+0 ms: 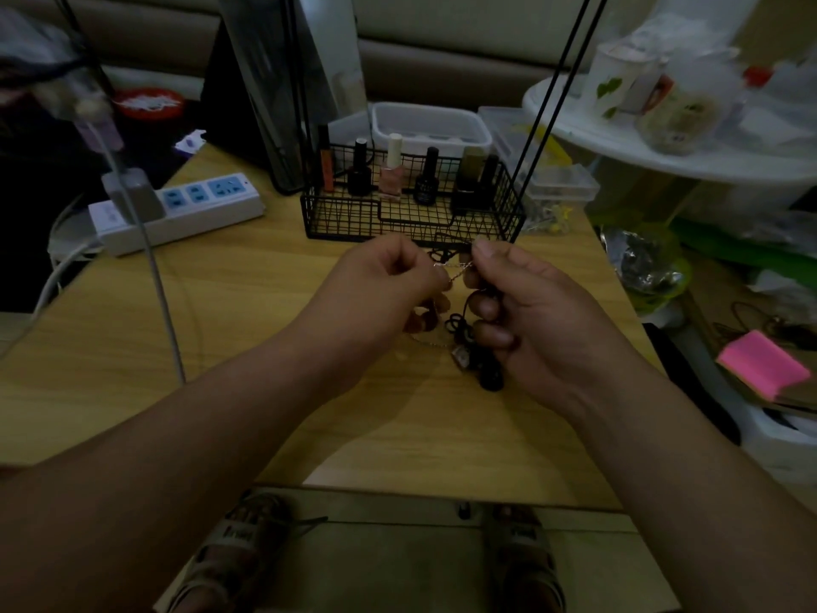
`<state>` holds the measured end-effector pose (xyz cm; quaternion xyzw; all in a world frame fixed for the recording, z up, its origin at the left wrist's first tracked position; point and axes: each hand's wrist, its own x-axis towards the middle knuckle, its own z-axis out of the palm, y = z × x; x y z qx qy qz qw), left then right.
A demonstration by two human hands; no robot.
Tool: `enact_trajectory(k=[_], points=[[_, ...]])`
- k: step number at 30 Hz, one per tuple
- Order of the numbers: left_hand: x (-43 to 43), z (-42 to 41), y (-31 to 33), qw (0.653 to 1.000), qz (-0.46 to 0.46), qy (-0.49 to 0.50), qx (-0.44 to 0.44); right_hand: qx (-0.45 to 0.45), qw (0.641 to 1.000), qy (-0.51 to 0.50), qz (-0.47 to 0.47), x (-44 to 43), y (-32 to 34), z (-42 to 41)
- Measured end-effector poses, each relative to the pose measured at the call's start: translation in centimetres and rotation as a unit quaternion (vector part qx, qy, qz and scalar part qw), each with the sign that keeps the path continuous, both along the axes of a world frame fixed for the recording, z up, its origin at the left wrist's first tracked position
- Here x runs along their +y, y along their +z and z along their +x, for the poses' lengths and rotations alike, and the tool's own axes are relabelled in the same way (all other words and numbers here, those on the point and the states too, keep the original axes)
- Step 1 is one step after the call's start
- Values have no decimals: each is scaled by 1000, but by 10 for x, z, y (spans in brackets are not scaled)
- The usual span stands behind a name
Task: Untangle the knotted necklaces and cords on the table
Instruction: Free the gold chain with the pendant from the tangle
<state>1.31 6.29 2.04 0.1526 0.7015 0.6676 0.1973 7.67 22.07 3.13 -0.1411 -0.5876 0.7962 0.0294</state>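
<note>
A thin silver chain (455,266) stretches between my two hands above the wooden table (265,311). My left hand (389,280) pinches its left end, and my right hand (526,311) pinches the right end with thumb and forefinger. A black cord (460,325) is tangled with the chain and hangs in loops under my right hand, with a small pendant (460,358) and dark beads (488,373) at the bottom. Part of the chain droops below my left hand. My fingers hide the knot itself.
A black wire basket (411,214) of nail-polish bottles stands just behind my hands. A white power strip (177,210) with cables lies at the left. Clear plastic boxes (552,179) sit at the back right, cluttered goods and a pink pad (760,362) to the right.
</note>
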Motion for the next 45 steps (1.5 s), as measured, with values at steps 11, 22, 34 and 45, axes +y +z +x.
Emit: enact_trajectory(k=[11,22,34,45], points=[[-5,-4,9,995,18,-65,-73,32,984,68,158,11,5,6],[-10,-7,8,997,-3,-79,-17,20,989,96,113,11,7,6],[-9,-7,7,998,7,-66,-12,23,947,75,310,8,12,9],[-7,-5,8,998,-12,-54,10,30,910,71,408,11,13,13]])
